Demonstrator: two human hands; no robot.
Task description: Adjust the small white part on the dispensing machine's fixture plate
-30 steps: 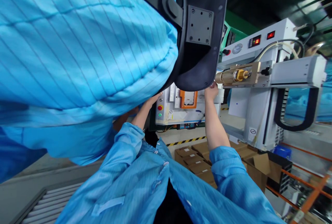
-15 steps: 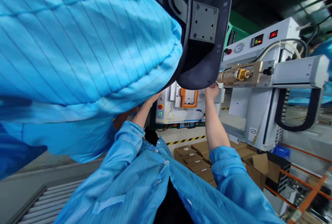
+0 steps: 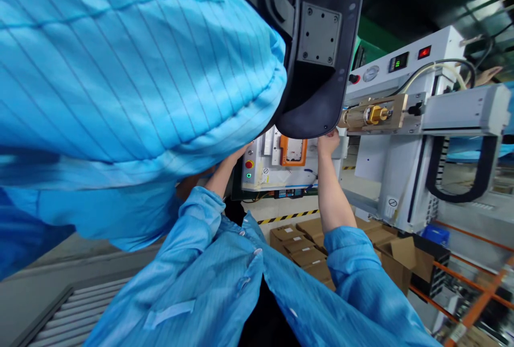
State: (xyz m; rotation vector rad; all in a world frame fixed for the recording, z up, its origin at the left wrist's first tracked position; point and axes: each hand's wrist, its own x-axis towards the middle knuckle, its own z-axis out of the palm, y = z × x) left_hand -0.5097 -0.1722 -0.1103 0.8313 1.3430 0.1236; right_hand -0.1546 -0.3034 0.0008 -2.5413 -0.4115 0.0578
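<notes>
Right hand (image 3: 327,142) reached up beside orange fixture (image 3: 293,151) on machine (image 3: 277,173), fingers hidden by headset (image 3: 317,68); grip unclear. Left hand (image 3: 236,154) mostly hidden, grip unclear; red button (image 3: 249,164) just right of it.

Cardboard boxes (image 3: 305,253) below, orange shelving (image 3: 477,304) right, dim ceiling overhead

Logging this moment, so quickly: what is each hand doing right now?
Left hand: reaches up to the white fixture panel; its grip is hidden by the head cover, so cannot tell.
Right hand: raised by the orange frame; fingers hidden, cannot tell.
</notes>
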